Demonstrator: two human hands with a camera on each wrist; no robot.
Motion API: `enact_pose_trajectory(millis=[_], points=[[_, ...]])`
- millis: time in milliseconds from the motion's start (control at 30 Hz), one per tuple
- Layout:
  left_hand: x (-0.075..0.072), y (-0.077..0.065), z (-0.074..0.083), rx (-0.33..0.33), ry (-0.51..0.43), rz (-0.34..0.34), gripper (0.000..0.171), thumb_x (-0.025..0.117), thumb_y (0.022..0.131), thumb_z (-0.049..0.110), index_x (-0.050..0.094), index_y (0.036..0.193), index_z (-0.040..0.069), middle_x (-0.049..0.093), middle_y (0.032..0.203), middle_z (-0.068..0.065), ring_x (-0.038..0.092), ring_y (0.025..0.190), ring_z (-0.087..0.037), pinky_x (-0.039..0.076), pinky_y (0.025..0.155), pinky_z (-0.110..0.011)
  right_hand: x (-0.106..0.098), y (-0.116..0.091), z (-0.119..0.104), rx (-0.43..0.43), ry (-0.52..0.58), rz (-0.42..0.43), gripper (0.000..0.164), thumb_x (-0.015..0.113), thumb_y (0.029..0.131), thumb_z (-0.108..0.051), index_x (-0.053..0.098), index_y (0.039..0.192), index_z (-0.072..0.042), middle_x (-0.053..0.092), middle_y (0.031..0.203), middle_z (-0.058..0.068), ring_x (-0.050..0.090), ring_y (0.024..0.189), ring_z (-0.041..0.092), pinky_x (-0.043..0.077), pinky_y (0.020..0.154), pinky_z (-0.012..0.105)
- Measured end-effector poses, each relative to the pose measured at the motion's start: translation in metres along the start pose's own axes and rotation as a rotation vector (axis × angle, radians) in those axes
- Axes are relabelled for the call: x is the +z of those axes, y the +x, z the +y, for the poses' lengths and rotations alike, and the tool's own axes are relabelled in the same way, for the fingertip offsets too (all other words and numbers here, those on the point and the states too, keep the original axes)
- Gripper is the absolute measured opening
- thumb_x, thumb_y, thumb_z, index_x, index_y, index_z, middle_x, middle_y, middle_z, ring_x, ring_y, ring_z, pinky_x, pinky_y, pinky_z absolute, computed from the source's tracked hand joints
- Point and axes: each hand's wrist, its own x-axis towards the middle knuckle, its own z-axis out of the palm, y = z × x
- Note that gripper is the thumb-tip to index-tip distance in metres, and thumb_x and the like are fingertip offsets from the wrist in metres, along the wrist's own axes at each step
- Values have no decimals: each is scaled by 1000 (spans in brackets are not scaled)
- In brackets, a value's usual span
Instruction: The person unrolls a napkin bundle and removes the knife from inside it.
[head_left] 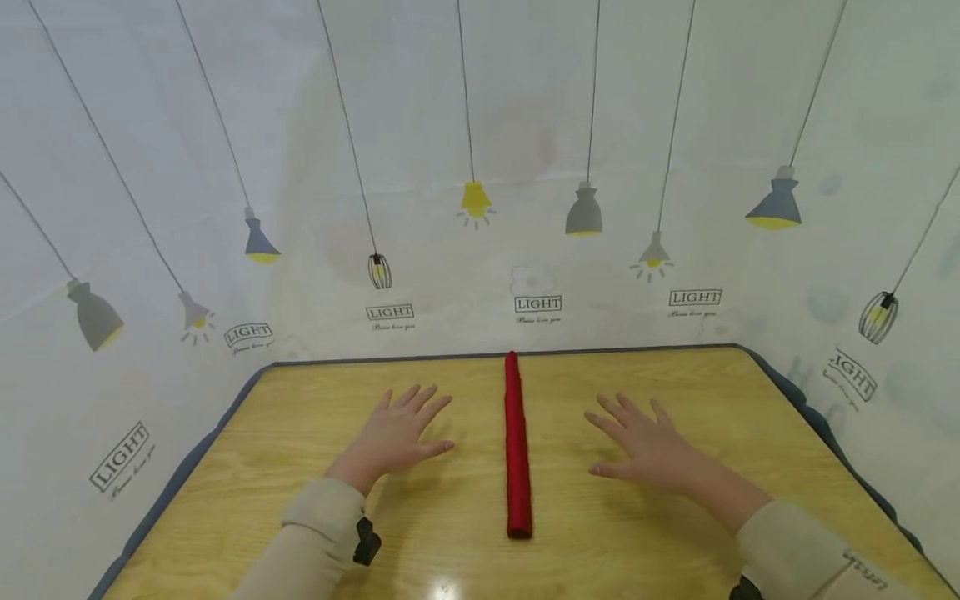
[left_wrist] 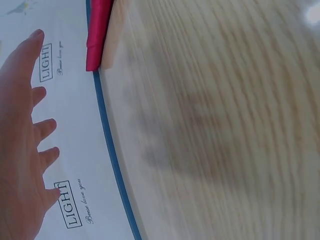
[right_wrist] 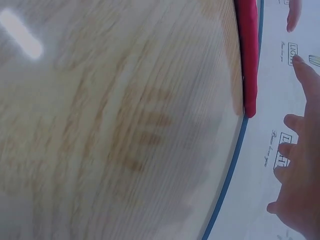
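A long, thin red roll [head_left: 517, 450], apparently of cloth, lies on the wooden table [head_left: 315, 417] and runs from its back edge towards the front. To its left, my left hand [head_left: 399, 433] hovers over the table, fingers spread and holding nothing. My right hand [head_left: 641, 446] is held in much the same way on the other side, also apart from the roll. Both wrist views show the spread fingers of the left hand [left_wrist: 20, 135] and right hand [right_wrist: 302, 160], with an end of the roll [right_wrist: 248, 60] near the table edge.
Pale sheets [head_left: 420, 108] printed with hanging lamps and the word LIGHT stand around the back and sides. A dark blue edging [head_left: 202, 450] borders the table. Light glares off the tabletop near the front.
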Motion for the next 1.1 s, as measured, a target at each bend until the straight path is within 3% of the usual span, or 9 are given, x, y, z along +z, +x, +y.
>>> enact_pose_trajectory(millis=[433, 1100], points=[[9, 27, 21, 69, 7, -76, 74, 42, 92, 69, 40, 150, 23, 38, 152, -5, 31, 140, -31, 15, 111, -62, 16, 12, -22, -69, 100, -35, 75, 60, 89, -58, 42, 149, -16, 29, 156, 11, 22, 143, 38, 10, 107, 68], [17, 45, 52, 188, -2, -108, 62, 49, 93, 61, 47, 145, 27, 45, 147, -1, 40, 135, -23, 22, 111, -58, 36, 25, -58, -156, 134, -141, 71, 58, 89, -60, 48, 144, -16, 39, 151, 8, 33, 139, 31, 16, 109, 65]])
